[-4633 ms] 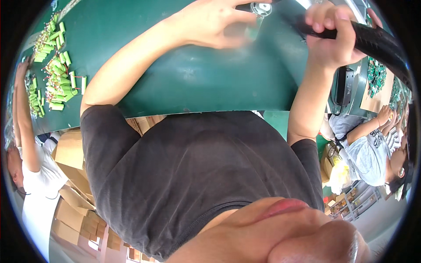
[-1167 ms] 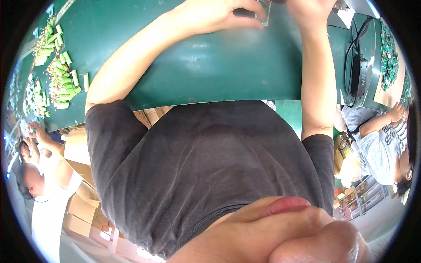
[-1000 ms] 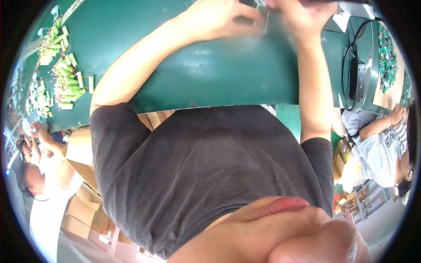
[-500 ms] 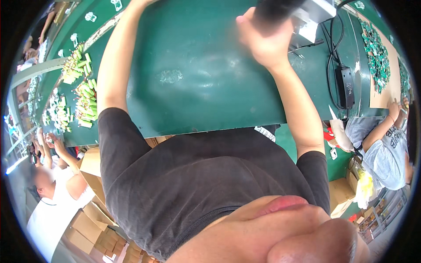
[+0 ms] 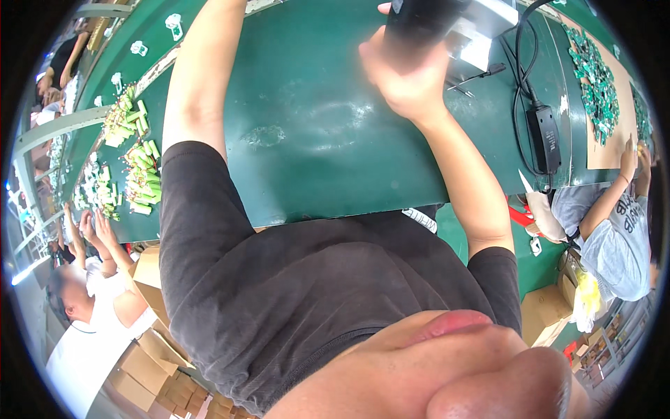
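My right hand [image 5: 406, 78] is raised over the green table [image 5: 314, 160] and closed around a black, blurred handheld tool [image 5: 421, 19] at the top of the view. A silver device [image 5: 481, 38] sits just right of the tool. My left forearm [image 5: 202, 77] stretches up across the table toward its far side, and the left hand itself is cut off by the top edge. My dark shirt fills the lower middle.
Piles of green cylindrical parts [image 5: 139, 174] lie at the left. A black power adapter [image 5: 544, 140] with its cable lies at the right, near a cardboard sheet of green circuit boards [image 5: 593, 77]. Seated people work at the left [image 5: 91, 307] and right [image 5: 614, 237]. Cardboard boxes [image 5: 146, 349] stand below.
Both hands were together on a small part at the table's far side. Now the right hand grips the black tool and the left arm reaches farther out of view.
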{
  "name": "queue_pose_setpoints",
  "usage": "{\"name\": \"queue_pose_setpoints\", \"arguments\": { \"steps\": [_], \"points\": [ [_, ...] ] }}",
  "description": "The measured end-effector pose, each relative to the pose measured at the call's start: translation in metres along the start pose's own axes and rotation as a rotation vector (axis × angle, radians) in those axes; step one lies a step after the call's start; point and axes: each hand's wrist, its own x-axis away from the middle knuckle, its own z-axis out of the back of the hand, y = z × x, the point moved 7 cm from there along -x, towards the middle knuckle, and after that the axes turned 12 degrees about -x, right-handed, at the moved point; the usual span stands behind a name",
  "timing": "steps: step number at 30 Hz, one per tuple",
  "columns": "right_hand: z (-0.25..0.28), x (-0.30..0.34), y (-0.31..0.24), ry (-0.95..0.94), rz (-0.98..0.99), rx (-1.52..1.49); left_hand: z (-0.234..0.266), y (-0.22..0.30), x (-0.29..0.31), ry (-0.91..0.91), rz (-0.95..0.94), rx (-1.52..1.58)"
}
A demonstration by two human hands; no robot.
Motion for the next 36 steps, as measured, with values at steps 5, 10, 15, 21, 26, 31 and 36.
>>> {"name": "queue_pose_setpoints", "arguments": {
  "steps": [5, 10, 15, 21, 26, 31, 36],
  "points": [
    [0.027, -0.007, -0.025, 0.038, 0.153, -0.029, 0.035, 0.081, 0.042, 0.312, 0.021, 0.119],
    [0.053, -0.034, -0.098, 0.010, 0.434, -0.185, 0.046, 0.211, 0.130, 0.186, -0.149, 0.218],
    [0.044, -0.039, -0.106, 0.123, 0.614, -0.057, 0.016, 0.245, 0.172, 0.079, -0.140, 0.372],
    [0.034, -0.048, -0.087, 0.034, 0.348, 0.058, 0.011, 0.243, 0.182, 0.199, -0.249, 0.323],
    [0.018, -0.039, -0.082, -0.026, 0.252, 0.039, 0.008, 0.246, 0.189, 0.197, -0.300, 0.362],
    [0.003, -0.020, -0.048, -0.226, 0.200, -0.255, 0.005, 0.248, 0.190, 0.175, -0.305, 0.397],
    [-0.003, -0.009, -0.024, -0.181, 0.140, -0.271, 0.005, 0.248, 0.190, 0.182, -0.303, 0.395]
  ]
}}
